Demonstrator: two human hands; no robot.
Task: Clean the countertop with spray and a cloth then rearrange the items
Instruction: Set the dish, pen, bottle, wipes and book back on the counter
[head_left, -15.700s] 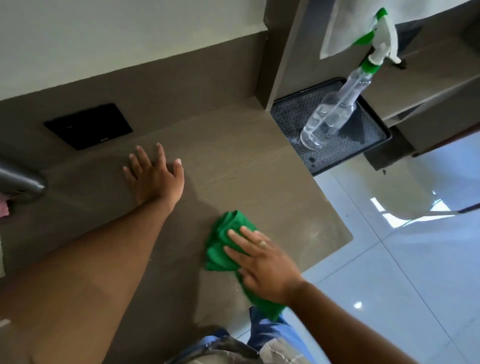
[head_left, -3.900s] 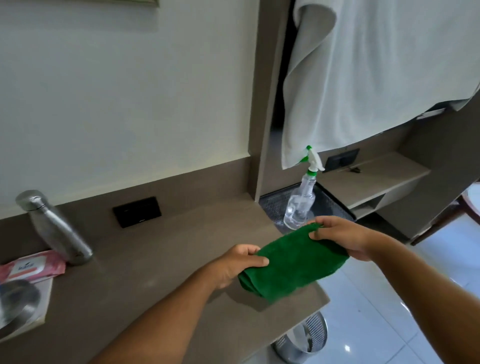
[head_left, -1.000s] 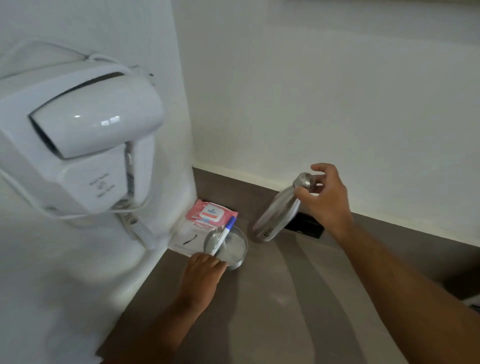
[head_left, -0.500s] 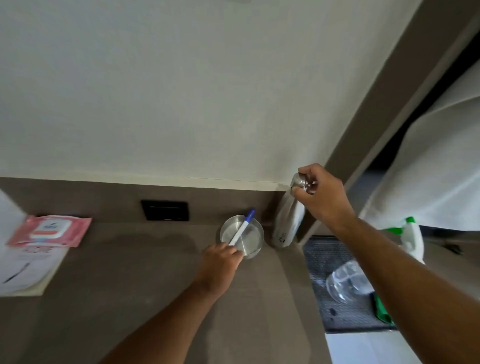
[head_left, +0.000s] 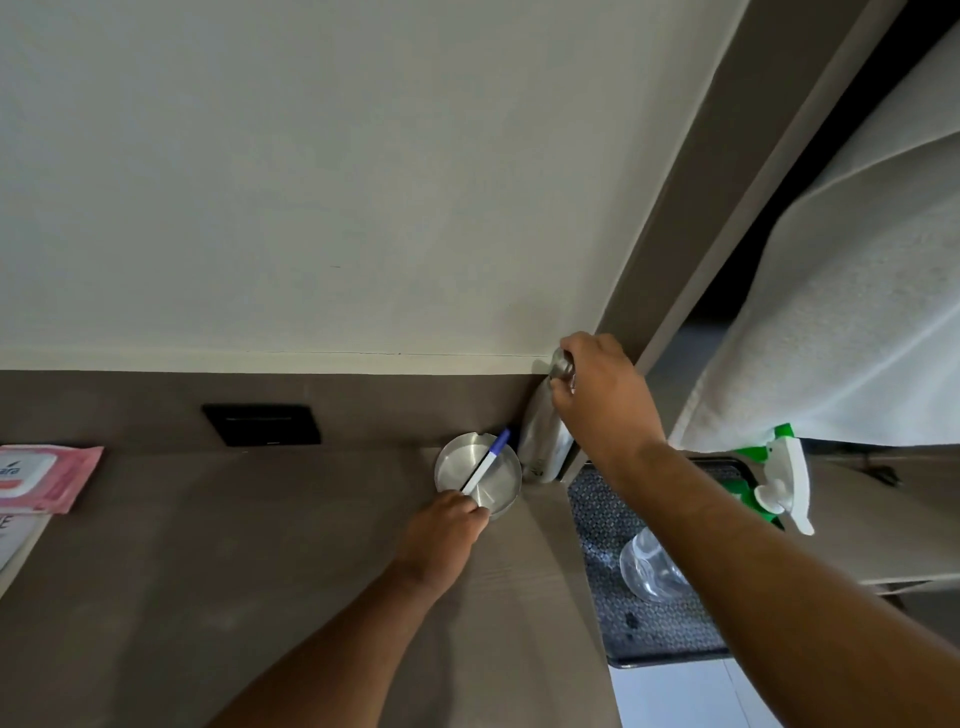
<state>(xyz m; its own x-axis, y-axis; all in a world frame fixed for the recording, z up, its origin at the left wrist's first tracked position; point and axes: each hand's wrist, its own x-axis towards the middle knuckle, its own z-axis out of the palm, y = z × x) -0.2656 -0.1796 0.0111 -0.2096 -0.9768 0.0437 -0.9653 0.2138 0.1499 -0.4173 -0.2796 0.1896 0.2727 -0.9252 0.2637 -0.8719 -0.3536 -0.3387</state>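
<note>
Two hands at work at the back right corner of the brown bench (head_left: 218, 587). Readable writing is scarce: the pink wipes pack (head_left: 44, 475) at far left shows white letters "ara" on a blue patch, cut off by the frame edge; a sheet under it shows a dark stroke, not legible. A small mark low on the steel bottle (head_left: 543, 441) is too small to read.

Right hand (head_left: 602, 395): grip closed round the bottle's cap, bottle standing in the corner against the wall. Left hand (head_left: 447, 525): fingers pinched on the near rim of a round steel dish (head_left: 478, 475), just beside the bottle. A white pen with a blue cap (head_left: 485, 462) lies across the dish.

Spray bottle (head_left: 779, 478), clear body, white and green trigger head, lies on the black mesh tray (head_left: 613, 613) to the right; green cloth (head_left: 748, 496) beside it, mostly hidden by the forearm. White towel (head_left: 852, 322) hangs above. Black wall plate (head_left: 262, 424) on the backsplash.
</note>
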